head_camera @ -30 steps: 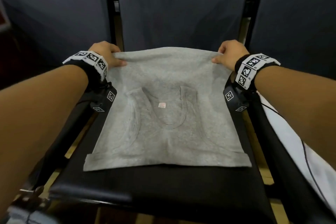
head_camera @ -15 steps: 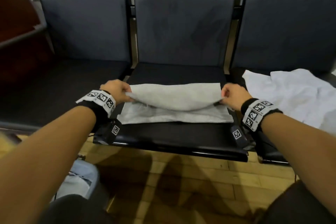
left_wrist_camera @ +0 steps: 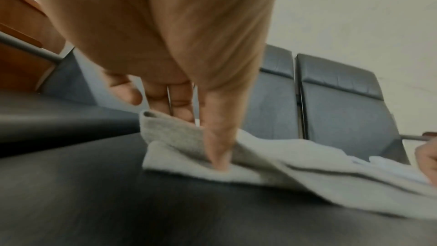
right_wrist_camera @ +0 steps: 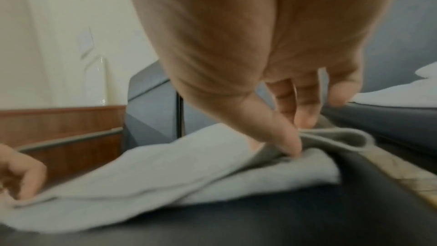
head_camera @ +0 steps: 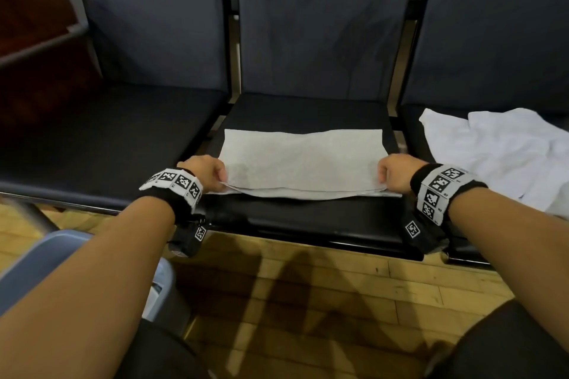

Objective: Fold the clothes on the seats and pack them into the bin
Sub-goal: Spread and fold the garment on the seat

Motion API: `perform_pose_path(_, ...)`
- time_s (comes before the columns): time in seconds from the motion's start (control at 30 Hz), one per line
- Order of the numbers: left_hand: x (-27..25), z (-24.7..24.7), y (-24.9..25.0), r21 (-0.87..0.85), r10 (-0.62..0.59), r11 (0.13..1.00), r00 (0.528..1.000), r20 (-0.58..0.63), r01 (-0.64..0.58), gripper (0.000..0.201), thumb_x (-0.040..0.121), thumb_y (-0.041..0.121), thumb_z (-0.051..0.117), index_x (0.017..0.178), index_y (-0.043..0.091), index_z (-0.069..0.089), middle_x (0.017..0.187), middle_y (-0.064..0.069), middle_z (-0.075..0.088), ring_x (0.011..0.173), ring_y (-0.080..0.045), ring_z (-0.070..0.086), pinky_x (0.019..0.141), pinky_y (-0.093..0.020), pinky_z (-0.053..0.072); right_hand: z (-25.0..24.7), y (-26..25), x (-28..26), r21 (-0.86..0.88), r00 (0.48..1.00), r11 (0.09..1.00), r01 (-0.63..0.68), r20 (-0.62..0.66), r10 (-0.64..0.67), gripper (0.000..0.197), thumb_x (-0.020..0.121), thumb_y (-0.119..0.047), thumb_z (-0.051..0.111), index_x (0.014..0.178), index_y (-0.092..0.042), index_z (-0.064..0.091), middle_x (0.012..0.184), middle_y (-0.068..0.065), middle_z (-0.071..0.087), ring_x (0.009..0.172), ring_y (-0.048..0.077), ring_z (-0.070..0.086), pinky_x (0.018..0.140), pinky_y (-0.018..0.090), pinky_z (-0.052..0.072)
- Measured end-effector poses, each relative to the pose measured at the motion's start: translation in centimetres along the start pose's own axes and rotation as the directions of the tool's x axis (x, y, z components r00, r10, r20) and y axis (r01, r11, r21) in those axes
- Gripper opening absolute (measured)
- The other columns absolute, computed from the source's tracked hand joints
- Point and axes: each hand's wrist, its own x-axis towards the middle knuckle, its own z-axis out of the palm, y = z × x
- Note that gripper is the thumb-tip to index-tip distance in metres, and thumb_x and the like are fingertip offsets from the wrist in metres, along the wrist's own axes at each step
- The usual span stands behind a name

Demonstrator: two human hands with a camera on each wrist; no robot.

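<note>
A grey tank top [head_camera: 303,161] lies folded in half on the middle seat [head_camera: 308,111], its folded-over layer reaching the near edge. My left hand [head_camera: 215,177] pinches the top layer's near left corner [left_wrist_camera: 165,130], thumb on top and fingers behind. At the near right corner [right_wrist_camera: 331,137], my right hand [head_camera: 386,175] pinches the cloth the same way. A crumpled white garment [head_camera: 498,151] rests on the right seat. The light blue bin [head_camera: 160,283] stands on the floor at lower left, mostly hidden by my left forearm.
The left seat [head_camera: 101,129] is bare dark cushion. Dark seat backs rise behind all three seats. A wooden panel with a grey rail [head_camera: 37,49] stands at far left. Wooden floor [head_camera: 308,301] runs in front of the seats, with my knees at the bottom.
Both hands have carried the tank top's far edge over toward me and down onto the near edge, folding it in half. My head has pulled back, bringing the floor and bin into view.
</note>
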Motion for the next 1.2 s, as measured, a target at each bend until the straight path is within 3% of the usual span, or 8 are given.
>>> perform_pose_path(0.17, 0.5, -0.2, 1.9, -0.091, 0.045, 0.995, 0.998, -0.034, -0.048, 0.026, 0.084, 0.046, 0.066, 0.097, 0.023, 0.064, 0.103, 0.003, 0.064, 0.099, -0.018, 0.06, 0.092, -0.037, 0.05, -1.2, -3.7, -0.1, 0.103, 0.984, 0.993, 0.06, -0.174, -0.042, 0.025, 0.089, -0.021, 0.055, 0.113, -0.014, 0.061, 0.121, 0.014, 0.053, 0.109, 0.031, 0.055, 0.092, 0.036, 0.048)
perform_pose_path(0.3, 1.7, 0.6, 2.3, -0.059, -0.138, 0.989, 0.987, -0.088, 0.133, 0.05, 0.086, 0.045, 0.063, 0.122, 0.012, 0.053, 0.126, -0.012, 0.055, 0.111, -0.029, 0.055, 0.093, -0.038, 0.048, 0.8, -7.6, 0.6, 0.123, 0.992, 0.986, 0.115, -0.072, -0.106, 0.052, 0.097, -0.039, 0.05, 0.141, -0.013, 0.042, 0.14, 0.015, 0.042, 0.121, 0.031, 0.05, 0.1, 0.037, 0.043)
perform_pose_path(0.47, 3.2, 0.7, 1.9, -0.186, -0.382, 0.913, 0.921, -0.077, 0.363, 0.083, 0.078, 0.055, 0.069, 0.135, 0.002, 0.04, 0.137, -0.02, 0.045, 0.121, -0.036, 0.05, 0.098, -0.042, 0.045, 2.9, -9.9, 2.5, 0.071, 0.99, 0.988, 0.139, 0.01, -0.14, 0.063, 0.095, -0.049, 0.049, 0.145, -0.013, 0.035, 0.145, 0.017, 0.037, 0.13, 0.032, 0.043, 0.108, 0.042, 0.039)
perform_pose_path(0.67, 4.6, 0.9, 2.5, -0.169, -0.308, 0.935, 0.95, 0.041, 0.311, 0.064, 0.081, 0.042, 0.073, 0.125, 0.001, 0.052, 0.125, -0.015, 0.058, 0.114, -0.032, 0.055, 0.082, -0.034, 0.043, 3.9, -10.9, 3.4, -0.127, 0.99, 0.986, 0.108, 0.108, -0.094, 0.079, 0.094, -0.061, 0.039, 0.156, -0.02, 0.011, 0.162, 0.016, -0.007, 0.15, 0.033, 0.002, 0.119, 0.052, 0.017)
perform_pose_path(0.93, 4.7, -1.9, 1.7, -0.401, -0.241, 0.89, 0.97, -0.009, 0.217, 0.04, 0.088, 0.031, 0.065, 0.117, 0.004, 0.063, 0.12, -0.015, 0.062, 0.111, -0.03, 0.057, 0.082, -0.029, 0.04, 3.4, -12.8, 3.7, -0.05, 0.981, 0.996, 0.078, 0.179, -0.068, 0.074, 0.094, -0.053, 0.046, 0.153, -0.016, 0.021, 0.162, 0.016, 0.002, 0.148, 0.035, 0.009, 0.117, 0.05, 0.024)
perform_pose_path(1.03, 4.1, -3.5, 2.1, -0.552, -0.203, 0.823, 0.977, -0.065, 0.135, 0.036, 0.09, 0.03, 0.061, 0.117, 0.006, 0.065, 0.115, -0.013, 0.063, 0.111, -0.03, 0.058, 0.086, -0.031, 0.041, 2.6, -14.4, 3.3, 0.029, 0.971, 0.99, 0.14, 0.191, -0.143, 0.064, 0.089, -0.052, 0.05, 0.141, -0.015, 0.042, 0.152, 0.016, 0.03, 0.136, 0.035, 0.033, 0.109, 0.043, 0.036)
perform_pose_path(1.13, 3.6, -4.4, 3.7, -0.672, -0.151, 0.741, 0.978, -0.146, 0.014, 0.035, 0.086, 0.03, 0.064, 0.116, 0.011, 0.066, 0.114, -0.009, 0.063, 0.109, -0.026, 0.059, 0.098, -0.037, 0.045, 1.5, -15.4, 2.5, 0.3, 0.961, 0.936, 0.183, 0.145, -0.235, 0.05, 0.093, -0.045, 0.052, 0.13, -0.011, 0.058, 0.133, 0.006, 0.055, 0.122, 0.027, 0.052, 0.102, 0.037, 0.044)
perform_pose_path(1.2, 3.4, -4.3, 5.7, -0.696, -0.061, 0.713, 0.982, -0.177, -0.081, 0.024, 0.084, 0.028, 0.065, 0.099, 0.009, 0.068, 0.099, -0.01, 0.064, 0.097, -0.024, 0.06, 0.092, -0.036, 0.048, 0.6, -15.1, 2.4, 0.625, 0.978, 0.775, 0.093, 0.09, -0.19, 0.032, 0.094, -0.035, 0.055, 0.114, -0.011, 0.065, 0.118, 0.005, 0.064, 0.111, 0.024, 0.059, 0.1, 0.04, 0.048)
